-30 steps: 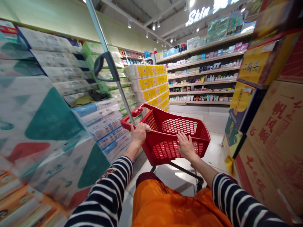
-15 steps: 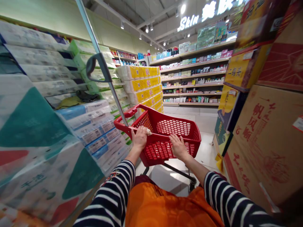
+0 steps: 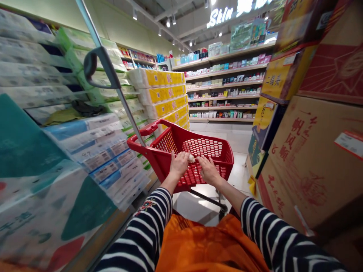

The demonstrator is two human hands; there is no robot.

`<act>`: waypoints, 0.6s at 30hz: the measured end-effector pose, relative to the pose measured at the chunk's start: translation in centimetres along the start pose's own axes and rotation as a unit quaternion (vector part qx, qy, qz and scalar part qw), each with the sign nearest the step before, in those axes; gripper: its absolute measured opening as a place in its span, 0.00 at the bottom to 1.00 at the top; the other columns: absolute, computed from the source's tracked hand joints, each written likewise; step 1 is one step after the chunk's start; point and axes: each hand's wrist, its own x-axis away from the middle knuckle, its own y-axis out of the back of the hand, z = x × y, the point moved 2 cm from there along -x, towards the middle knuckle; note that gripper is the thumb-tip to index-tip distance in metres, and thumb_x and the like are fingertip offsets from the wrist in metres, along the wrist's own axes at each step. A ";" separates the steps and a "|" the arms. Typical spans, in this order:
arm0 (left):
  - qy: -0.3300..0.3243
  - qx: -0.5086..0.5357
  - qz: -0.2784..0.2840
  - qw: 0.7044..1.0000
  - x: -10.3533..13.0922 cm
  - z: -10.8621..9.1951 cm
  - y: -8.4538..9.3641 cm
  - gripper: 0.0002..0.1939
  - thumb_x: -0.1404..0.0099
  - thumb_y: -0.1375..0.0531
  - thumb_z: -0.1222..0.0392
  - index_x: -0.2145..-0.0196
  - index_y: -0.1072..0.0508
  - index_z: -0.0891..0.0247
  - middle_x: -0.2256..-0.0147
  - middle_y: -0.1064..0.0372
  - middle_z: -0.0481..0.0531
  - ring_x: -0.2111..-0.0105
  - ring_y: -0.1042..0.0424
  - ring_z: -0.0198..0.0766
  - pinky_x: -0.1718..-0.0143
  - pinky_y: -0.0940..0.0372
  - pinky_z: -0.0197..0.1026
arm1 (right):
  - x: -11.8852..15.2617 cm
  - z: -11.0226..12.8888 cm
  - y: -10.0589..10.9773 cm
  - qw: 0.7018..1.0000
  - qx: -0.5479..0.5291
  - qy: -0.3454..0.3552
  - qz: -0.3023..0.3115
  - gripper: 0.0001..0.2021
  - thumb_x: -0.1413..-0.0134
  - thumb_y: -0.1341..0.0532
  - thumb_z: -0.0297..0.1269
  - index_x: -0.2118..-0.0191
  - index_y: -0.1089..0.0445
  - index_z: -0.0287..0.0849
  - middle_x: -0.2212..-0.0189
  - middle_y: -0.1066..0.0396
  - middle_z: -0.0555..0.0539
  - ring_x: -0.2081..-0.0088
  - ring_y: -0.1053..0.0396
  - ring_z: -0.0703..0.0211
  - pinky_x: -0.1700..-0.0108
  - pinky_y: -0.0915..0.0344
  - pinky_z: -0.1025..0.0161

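A red plastic shopping cart [image 3: 155,159] with a perforated basket stands in front of me, its side rim facing me. My left hand [image 3: 179,164] is closed on a small crumpled whitish cloth [image 3: 191,158], pressed to the middle of that near rim. Just to its right, my right hand [image 3: 209,170] rests on the same rim with fingers stretched over it. A gap of a few centimetres separates the cloth from my right fingertips. The basket's perforated far wall shows; its floor is partly hidden by the near side.
A metal pole with a grey loop handle [image 3: 115,77] rises at the cart's left end. Stacked tissue packs [image 3: 104,151] line the left, yellow-and-white packs [image 3: 164,92] behind the cart. Cardboard boxes [image 3: 314,151] crowd the right. Cosmetics shelves [image 3: 224,81] stand at the back.
My left hand has slid right along the near rim with the cloth, from near the handle end to beside my right hand. My right hand stays on the rim. The view has shifted slightly.
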 end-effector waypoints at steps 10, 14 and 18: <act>0.049 -0.009 -0.018 0.999 0.0 2.9 0.4 0.20 0.34 0.56 0.59 0.49 0.35 0.61 0.48 0.35 0.58 0.47 0.39 0.46 0.40 0.73 0.65 | 0.2 -2.2 1.8 0.998 -0.060 0.012 -0.033 0.30 0.50 0.52 0.26 0.38 0.48 0.34 0.44 0.39 0.39 0.44 0.42 0.53 0.41 0.47 0.51; 0.006 0.030 -0.010 0.999 -0.8 -2.0 -1.2 0.20 0.33 0.57 0.60 0.49 0.34 0.61 0.49 0.34 0.57 0.48 0.38 0.45 0.39 0.73 0.63 | 0.7 -5.0 3.1 0.995 -0.043 -0.050 -0.074 0.30 0.49 0.53 0.25 0.38 0.49 0.31 0.45 0.38 0.38 0.45 0.42 0.51 0.42 0.46 0.51; -0.008 0.053 -0.001 0.999 -1.7 -6.0 -2.2 0.20 0.33 0.58 0.60 0.48 0.35 0.64 0.49 0.34 0.58 0.47 0.39 0.45 0.39 0.71 0.61 | 2.0 -6.8 3.8 0.994 -0.028 -0.081 -0.066 0.29 0.50 0.53 0.25 0.39 0.47 0.30 0.44 0.39 0.38 0.43 0.43 0.50 0.41 0.47 0.49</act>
